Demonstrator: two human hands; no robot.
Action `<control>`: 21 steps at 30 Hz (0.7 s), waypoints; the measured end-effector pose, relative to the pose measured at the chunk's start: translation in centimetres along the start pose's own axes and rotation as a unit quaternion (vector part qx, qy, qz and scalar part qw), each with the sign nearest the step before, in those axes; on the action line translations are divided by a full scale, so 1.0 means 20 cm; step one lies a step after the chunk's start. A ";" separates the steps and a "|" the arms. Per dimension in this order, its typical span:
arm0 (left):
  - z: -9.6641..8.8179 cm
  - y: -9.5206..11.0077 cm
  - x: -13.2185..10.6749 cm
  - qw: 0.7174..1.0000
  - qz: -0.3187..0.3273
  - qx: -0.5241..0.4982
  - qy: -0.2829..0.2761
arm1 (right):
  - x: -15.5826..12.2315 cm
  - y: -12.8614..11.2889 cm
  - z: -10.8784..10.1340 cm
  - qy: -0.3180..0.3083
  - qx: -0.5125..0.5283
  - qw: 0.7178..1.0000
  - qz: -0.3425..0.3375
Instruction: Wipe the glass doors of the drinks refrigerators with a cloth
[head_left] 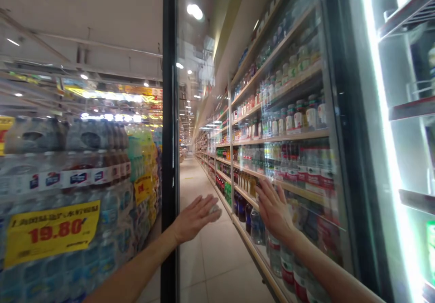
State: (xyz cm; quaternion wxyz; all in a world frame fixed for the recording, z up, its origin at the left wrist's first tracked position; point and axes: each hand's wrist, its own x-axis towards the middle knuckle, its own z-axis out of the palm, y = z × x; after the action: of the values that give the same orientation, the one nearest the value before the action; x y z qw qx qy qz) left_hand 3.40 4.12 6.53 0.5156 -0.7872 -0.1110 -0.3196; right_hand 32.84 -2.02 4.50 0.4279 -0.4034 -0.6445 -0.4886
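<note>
In the head view, a glass cooler door (224,248) with a dark frame (170,126) stands swung out in front of me. My left hand (197,219) reaches up near the frame, fingers stretched out at the glass. By its fingertips is a small pale patch; I cannot make out whether it is a reflection or a thing. My right hand (273,208) is raised farther right, with the fingers spread and the palm toward the glass. Whether either palm actually presses on the pane cannot be seen. Neither hand is wrapped around anything.
Through the glass, long shelves of bottles (295,117) line the right side of a tiled aisle (190,171). Wrapped bottle packs (74,171) are stacked at left, with a yellow price sign (52,233). The lit cooler's shelves (413,108) stand at far right.
</note>
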 end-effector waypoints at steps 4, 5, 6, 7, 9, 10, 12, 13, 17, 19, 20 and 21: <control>0.01 -0.04 0.01 0.987 -0.154 0.040 0.032 | 0.02 -0.02 0.01 -0.002 0.008 1.000 0.002; 0.01 -0.04 0.02 0.980 -0.186 0.047 0.044 | 0.01 -0.03 0.02 -0.004 0.011 1.000 0.001; 0.02 -0.03 0.01 0.981 -0.183 0.045 0.048 | 0.01 -0.04 0.02 -0.008 0.013 1.000 0.000; 0.02 -0.01 0.00 0.988 -0.145 0.033 0.043 | 0.00 -0.05 0.02 -0.012 0.014 1.000 -0.003; 0.01 0.06 -0.06 1.000 -0.001 -0.002 0.005 | -0.02 -0.07 0.02 -0.020 0.014 1.000 -0.013; 0.01 0.09 -0.09 0.998 0.065 -0.016 -0.016 | -0.03 -0.08 0.02 -0.027 0.014 0.999 -0.019; 0.01 0.13 -0.12 0.993 0.113 -0.023 -0.031 | -0.06 -0.09 0.03 -0.042 0.011 0.999 -0.028; 0.01 0.13 -0.12 0.996 0.084 -0.016 -0.023 | -0.07 -0.09 0.03 -0.046 0.010 0.998 -0.031; 0.04 0.13 -0.06 0.997 -0.079 0.010 0.007 | -0.13 -0.08 0.03 -0.054 0.002 0.998 -0.030; 0.04 0.16 -0.03 0.999 0.023 -0.024 -0.019 | -0.16 -0.08 0.03 -0.061 0.004 0.998 -0.032; 0.05 0.18 -0.02 0.994 0.098 -0.046 -0.031 | -0.18 -0.07 0.03 -0.064 0.005 0.997 -0.032; 0.05 0.19 0.00 0.985 0.159 -0.061 -0.041 | -0.19 -0.06 0.03 -0.064 0.005 0.997 -0.032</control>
State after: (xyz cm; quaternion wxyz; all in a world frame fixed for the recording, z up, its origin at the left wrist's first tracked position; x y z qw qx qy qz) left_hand 5.64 3.39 3.42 0.5056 -0.8374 0.0137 -0.2072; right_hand 32.74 -2.10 0.39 0.3721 -0.4110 -0.6857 -0.4717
